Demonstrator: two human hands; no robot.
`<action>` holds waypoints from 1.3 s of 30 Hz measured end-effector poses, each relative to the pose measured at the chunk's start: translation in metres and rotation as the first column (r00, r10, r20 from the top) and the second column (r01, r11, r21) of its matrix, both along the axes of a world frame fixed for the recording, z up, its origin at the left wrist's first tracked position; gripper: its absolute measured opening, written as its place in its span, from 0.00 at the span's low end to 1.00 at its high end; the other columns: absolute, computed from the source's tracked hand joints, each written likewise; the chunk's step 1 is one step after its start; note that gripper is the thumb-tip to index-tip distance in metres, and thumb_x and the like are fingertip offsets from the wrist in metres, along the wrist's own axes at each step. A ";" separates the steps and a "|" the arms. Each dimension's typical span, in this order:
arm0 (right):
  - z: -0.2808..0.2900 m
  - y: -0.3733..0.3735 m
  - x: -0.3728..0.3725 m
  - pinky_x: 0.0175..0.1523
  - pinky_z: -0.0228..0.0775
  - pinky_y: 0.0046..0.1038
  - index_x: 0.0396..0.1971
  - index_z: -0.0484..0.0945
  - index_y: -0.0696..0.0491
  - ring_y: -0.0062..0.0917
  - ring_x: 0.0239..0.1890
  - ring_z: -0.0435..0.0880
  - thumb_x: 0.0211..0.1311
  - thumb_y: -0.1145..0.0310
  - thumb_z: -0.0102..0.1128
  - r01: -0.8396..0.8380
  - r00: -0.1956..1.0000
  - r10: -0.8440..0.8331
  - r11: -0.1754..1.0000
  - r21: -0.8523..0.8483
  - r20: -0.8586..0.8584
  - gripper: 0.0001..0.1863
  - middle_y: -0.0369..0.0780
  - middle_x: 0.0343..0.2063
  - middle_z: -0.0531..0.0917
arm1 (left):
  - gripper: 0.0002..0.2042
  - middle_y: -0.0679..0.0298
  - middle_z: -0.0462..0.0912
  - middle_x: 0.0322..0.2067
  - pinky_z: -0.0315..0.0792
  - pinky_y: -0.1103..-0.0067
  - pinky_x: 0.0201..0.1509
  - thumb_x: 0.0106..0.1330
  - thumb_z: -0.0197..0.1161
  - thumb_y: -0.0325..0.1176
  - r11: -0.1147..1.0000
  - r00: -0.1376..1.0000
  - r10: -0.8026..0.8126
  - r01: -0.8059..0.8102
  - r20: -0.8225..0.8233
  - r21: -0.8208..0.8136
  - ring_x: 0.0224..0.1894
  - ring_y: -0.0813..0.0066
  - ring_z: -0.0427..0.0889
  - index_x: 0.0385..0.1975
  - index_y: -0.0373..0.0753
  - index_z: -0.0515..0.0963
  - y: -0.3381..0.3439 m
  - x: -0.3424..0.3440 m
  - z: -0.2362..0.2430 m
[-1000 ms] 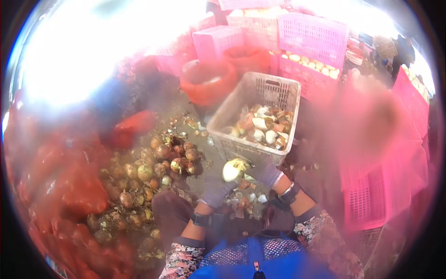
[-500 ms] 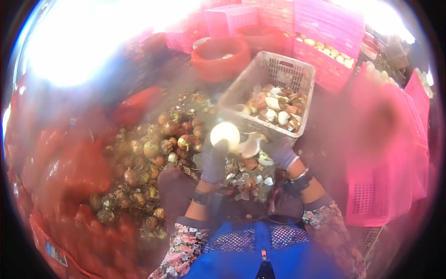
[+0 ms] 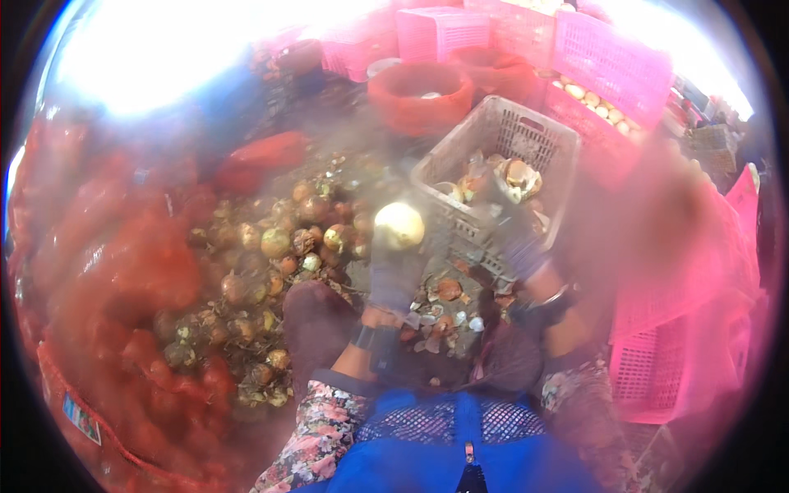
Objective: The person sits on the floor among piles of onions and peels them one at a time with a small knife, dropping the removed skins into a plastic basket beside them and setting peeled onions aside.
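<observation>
Right hand (image 3: 518, 238) has moved over near edge of crate (image 3: 530, 138), two o'clock from peeled onion (image 3: 399, 225); blurred, so cannot tell its grip. Left hand (image 3: 394, 273) holds that onion.

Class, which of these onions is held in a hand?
The smooth, pale onion in the left hand. Being held sets it apart, as does its bare, creamy surface: the heaped onions to its left are mostly brownish.

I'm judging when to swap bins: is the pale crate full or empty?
Partly filled: onion peelings lie low in the pale crate, far wall showing above.
</observation>
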State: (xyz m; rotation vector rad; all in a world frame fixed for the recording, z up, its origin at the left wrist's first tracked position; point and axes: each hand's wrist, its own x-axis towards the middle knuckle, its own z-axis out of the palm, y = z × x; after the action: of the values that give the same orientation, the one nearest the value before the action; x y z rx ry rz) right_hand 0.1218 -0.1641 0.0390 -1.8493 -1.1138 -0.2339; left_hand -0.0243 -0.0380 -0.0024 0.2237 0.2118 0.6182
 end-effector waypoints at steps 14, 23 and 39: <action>-0.038 0.017 -0.082 0.40 0.71 0.42 0.44 0.69 0.50 0.42 0.37 0.79 0.54 0.54 0.58 0.067 0.997 -0.075 0.898 -0.434 -0.003 0.21 0.45 0.39 0.75 | 0.23 0.62 0.77 0.36 0.72 0.82 0.32 0.65 0.52 0.54 0.953 0.966 -0.174 0.214 -0.194 0.213 0.32 0.75 0.76 0.47 0.40 0.71 -0.017 -0.003 -0.008; -0.048 0.012 -0.066 0.49 0.71 0.36 0.47 0.74 0.52 0.38 0.43 0.78 0.56 0.60 0.59 -0.100 0.962 0.065 0.987 0.122 0.267 0.20 0.45 0.44 0.77 | 0.25 0.58 0.78 0.45 0.66 0.62 0.52 0.60 0.59 0.54 0.991 0.992 -0.124 0.124 0.008 0.051 0.46 0.62 0.75 0.51 0.43 0.73 0.013 -0.027 -0.033; -0.013 -0.017 0.006 0.52 0.71 0.34 0.59 0.69 0.45 0.38 0.47 0.79 0.57 0.69 0.57 -0.138 0.972 0.190 0.939 -0.316 0.141 0.27 0.47 0.46 0.79 | 0.28 0.51 0.72 0.52 0.76 0.56 0.54 0.60 0.63 0.47 0.991 0.998 -0.045 0.051 0.049 -0.126 0.54 0.52 0.73 0.56 0.38 0.66 0.012 -0.006 -0.038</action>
State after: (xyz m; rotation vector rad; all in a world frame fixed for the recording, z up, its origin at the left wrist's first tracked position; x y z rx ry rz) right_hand 0.1281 -0.1812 0.0262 -2.0184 -1.4846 -0.1282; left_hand -0.0299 -0.0265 -0.0408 0.0910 0.2002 0.5594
